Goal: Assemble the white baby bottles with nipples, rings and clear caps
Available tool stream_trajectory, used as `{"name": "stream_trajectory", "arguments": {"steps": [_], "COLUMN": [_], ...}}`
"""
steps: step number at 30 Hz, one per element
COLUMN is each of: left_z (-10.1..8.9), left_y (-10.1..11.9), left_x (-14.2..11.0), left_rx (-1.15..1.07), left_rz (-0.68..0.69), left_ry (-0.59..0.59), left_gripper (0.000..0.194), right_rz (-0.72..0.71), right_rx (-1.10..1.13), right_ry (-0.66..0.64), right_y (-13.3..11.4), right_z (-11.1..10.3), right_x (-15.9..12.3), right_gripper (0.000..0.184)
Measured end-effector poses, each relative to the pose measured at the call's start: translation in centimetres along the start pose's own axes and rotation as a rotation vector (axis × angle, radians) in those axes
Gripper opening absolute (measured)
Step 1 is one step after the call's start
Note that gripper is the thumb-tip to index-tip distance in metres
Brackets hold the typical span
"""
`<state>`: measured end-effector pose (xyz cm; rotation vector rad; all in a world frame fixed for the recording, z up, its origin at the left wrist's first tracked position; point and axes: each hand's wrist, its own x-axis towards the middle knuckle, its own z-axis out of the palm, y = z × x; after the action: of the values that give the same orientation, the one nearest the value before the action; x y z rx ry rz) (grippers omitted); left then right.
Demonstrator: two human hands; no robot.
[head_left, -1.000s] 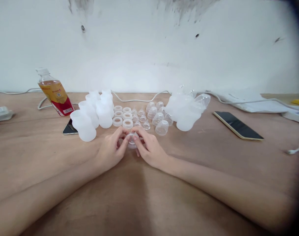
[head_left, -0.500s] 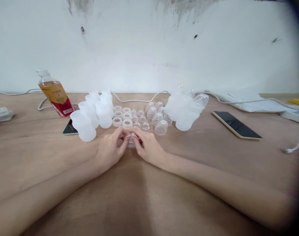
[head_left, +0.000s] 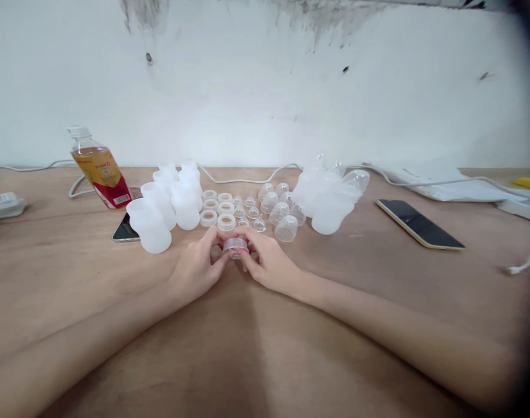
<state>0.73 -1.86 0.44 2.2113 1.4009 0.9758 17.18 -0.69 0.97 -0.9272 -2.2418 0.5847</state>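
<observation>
Between both hands is a translucent bottle collar ring (head_left: 235, 244), low over the table in front of the rows of parts. My left hand (head_left: 202, 258) pinches its left side with thumb and fingers. From the right, my right hand (head_left: 265, 255) grips it the same way. Whether a nipple sits inside the ring I cannot make out. Just beyond the hands lie several loose collar rings (head_left: 208, 218) and several clear nipples (head_left: 253, 212). Clear dome caps (head_left: 286, 228) stand to the right of these. Frosted bottle bodies (head_left: 154, 229) are lined up on the left.
Capped frosted bottles (head_left: 326, 215) are grouped at the back right. A phone (head_left: 421, 225) lies farther right, another phone (head_left: 124, 230) behind the left bottles. A drink bottle (head_left: 103, 171) leans at the left. A white cable (head_left: 247, 180) runs along the wall.
The ring has turned in my fingers and now shows its ridged side wall toward me. My hands stay in nearly the same place; the view has shifted slightly.
</observation>
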Motion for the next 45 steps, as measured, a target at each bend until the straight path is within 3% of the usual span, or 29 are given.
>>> {"name": "stream_trajectory", "arguments": {"steps": [6,13,18,27,33,45], "left_z": [0.3,0.4,0.1,0.4,0.5,-0.1], "left_y": [0.0,0.1,0.3,-0.4,-0.5,0.0], "left_x": [-0.1,0.0,0.0,0.0,0.0,-0.1], "left_rx": [0.086,0.141,0.073,0.064,0.155,0.115], "left_rz": [0.046,0.069,0.024,0.042,0.077,0.076], "left_ry": [0.031,0.051,-0.009,0.009,-0.006,0.051], "left_gripper": [0.013,0.016,0.009,0.015,0.017,0.008], "right_rz": [-0.054,-0.016,0.011,-0.016,0.021,0.025], "right_rx": [-0.075,-0.112,-0.097,-0.095,-0.082,0.027], "right_ry": [0.027,0.014,0.043,-0.034,0.007,0.039], "right_y": [-0.1,-0.4,-0.3,0.0,-0.3,0.1], "right_z": [0.7,1.3,0.9,0.4,0.9,0.8], "right_x": [0.0,0.0,0.1,-0.1,0.0,0.0], "right_gripper": [0.038,0.029,0.023,0.033,0.035,0.026]}}
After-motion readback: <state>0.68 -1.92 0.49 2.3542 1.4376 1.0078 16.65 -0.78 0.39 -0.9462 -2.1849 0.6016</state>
